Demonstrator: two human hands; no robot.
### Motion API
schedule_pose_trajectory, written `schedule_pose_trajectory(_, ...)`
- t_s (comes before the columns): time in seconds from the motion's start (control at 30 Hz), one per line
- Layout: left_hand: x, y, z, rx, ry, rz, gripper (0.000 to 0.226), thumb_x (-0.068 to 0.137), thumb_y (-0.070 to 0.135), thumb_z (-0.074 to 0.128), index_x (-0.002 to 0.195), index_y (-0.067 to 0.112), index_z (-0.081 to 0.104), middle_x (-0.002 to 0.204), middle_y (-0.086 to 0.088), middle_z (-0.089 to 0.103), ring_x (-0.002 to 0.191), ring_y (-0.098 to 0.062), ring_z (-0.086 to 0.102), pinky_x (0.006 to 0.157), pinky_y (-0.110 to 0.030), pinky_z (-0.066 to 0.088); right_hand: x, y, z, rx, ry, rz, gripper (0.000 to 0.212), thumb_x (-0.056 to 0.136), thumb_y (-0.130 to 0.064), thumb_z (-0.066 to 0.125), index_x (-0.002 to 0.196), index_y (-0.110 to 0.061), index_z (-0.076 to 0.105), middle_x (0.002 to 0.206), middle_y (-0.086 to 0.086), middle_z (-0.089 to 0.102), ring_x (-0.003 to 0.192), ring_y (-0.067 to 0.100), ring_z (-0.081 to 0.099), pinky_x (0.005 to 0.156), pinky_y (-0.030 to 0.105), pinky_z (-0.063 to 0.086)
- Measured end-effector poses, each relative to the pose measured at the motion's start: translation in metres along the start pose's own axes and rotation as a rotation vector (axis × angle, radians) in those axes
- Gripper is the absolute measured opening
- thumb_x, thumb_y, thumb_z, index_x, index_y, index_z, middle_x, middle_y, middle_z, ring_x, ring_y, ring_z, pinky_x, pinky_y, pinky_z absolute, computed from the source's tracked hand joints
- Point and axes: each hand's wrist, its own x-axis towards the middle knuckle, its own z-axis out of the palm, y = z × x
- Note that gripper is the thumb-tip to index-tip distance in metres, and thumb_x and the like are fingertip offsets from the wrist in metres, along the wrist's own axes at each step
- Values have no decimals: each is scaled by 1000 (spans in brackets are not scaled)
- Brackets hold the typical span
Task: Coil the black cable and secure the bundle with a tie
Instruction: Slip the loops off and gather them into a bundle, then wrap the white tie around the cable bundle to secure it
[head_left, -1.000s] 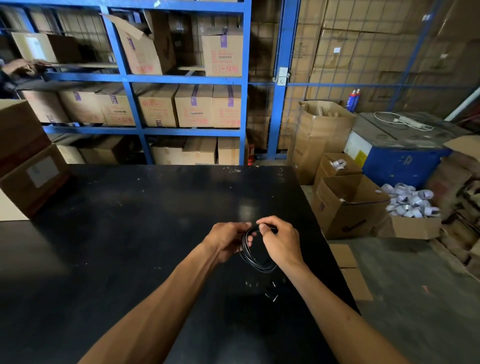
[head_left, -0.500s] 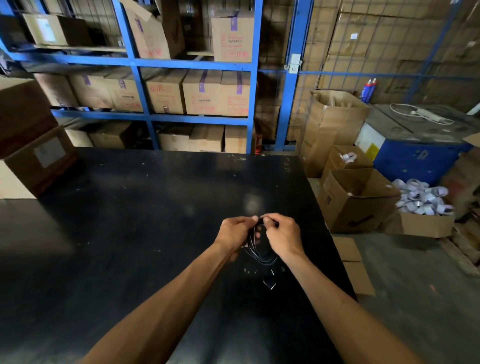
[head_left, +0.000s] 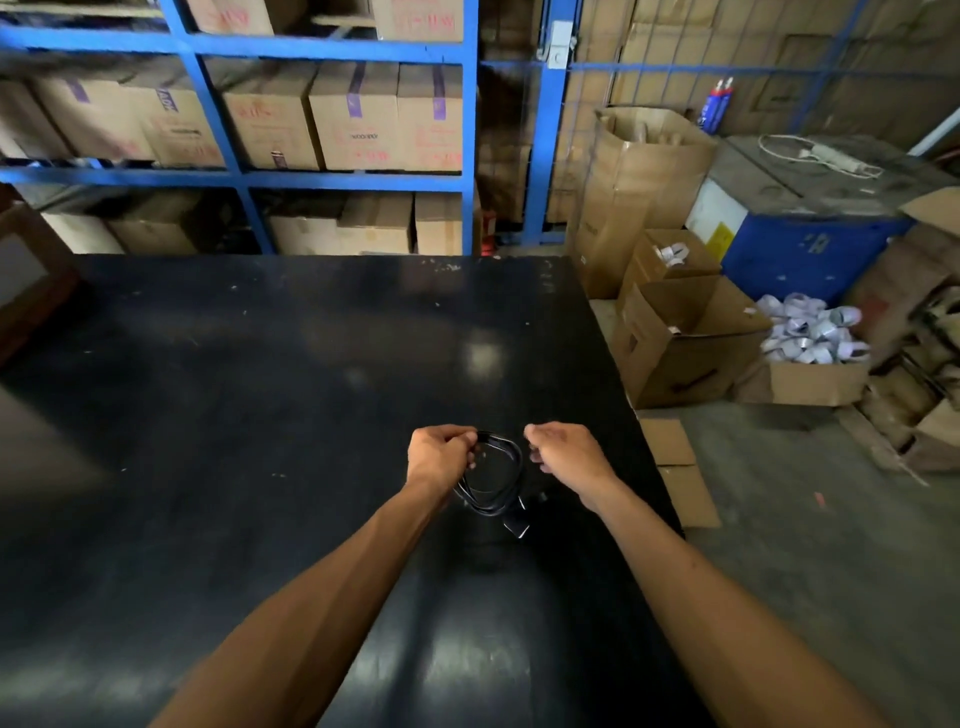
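Head cam: left hand (head_left: 440, 457) is pinching the coiled black cable (head_left: 491, 478) over the table (head_left: 208, 415), right hand (head_left: 569, 457) curling closed just beside it, apparently empty; light, springy loops, so grip across all strands.

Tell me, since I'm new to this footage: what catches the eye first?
Two bare arms reach over a black table; the left hand holds a coiled black cable, the right hand is beside it, apart. Behind stand blue shelves of cardboard boxes.
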Motion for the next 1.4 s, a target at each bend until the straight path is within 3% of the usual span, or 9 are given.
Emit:
schedule_pose_trajectory(0.17,25,-27,-8,62,57,-55,17,90,2,63,82,11,75,52,1,63,42,-8,53,52,-20,48,14,27,5,-439,-65,-10,22,92,-17,67,110,-21,78,117,2,75,113,21,68,97,28,52)
schedule_pose_trajectory(0.33,41,-48,-7,100,29,-96,16,89,2,63,83,10,76,50,0,60,41,-9,52,53,-21,48,28,47,34,-899,-220,-240,45,92,-12,65,133,-31,63,131,5,55,116,28,63,95,44,53)
schedule_pose_trajectory(0.5,53,-58,-11,94,-18,-137,14,91,1,63,87,7,75,59,-7,62,46,-12,52,59,-26,51,53,54,58,-1090,-336,-296,24,95,-16,63,114,-16,77,117,12,67,109,36,67,89,41,55)
schedule_pose_trajectory(0.63,54,-57,-20,89,-105,-111,12,91,0,64,95,0,76,64,-11,64,50,-13,54,57,-20,50,71,41,51,-938,-137,-303,21,96,-27,64,108,-16,78,110,11,70,102,34,69,86,40,55)
schedule_pose_trajectory(0.73,49,-50,-25,131,-188,-31,15,91,4,67,89,14,78,73,-17,73,61,-13,63,60,-13,53,83,23,34,-665,-39,-286,17,90,-24,72,101,-13,79,100,9,73,92,27,70,82,37,56)
schedule_pose_trajectory(0.87,39,-37,-26,179,-291,62,14,91,15,69,93,23,80,72,-11,75,70,-9,67,70,-16,52,78,2,20,-477,-176,-349,8,83,-22,78,90,-18,79,83,-6,76,75,6,71,68,22,54)
schedule_pose_trajectory(1.0,28,-26,-25,178,-327,125,15,92,17,68,94,26,80,79,-10,77,79,-13,70,81,-23,54,63,-6,18,-425,-289,-392,7,83,-18,76,80,-24,73,72,-3,75,67,7,73,66,31,60)
schedule_pose_trajectory(1.2,13,-13,-31,226,-251,221,16,90,13,69,88,27,78,79,-15,71,70,-9,66,74,-23,54,47,-16,12,-303,-337,-376,9,92,-29,67,89,-36,70,82,-11,77,78,5,75,78,31,59)
schedule_pose_trajectory(1.4,4,-2,-31,194,-246,189,14,92,13,68,94,20,79,56,3,67,60,-5,62,63,-13,48,37,-25,13,-297,-282,-416,12,97,-24,65,93,-34,69,90,-7,75,87,8,73,85,38,61)
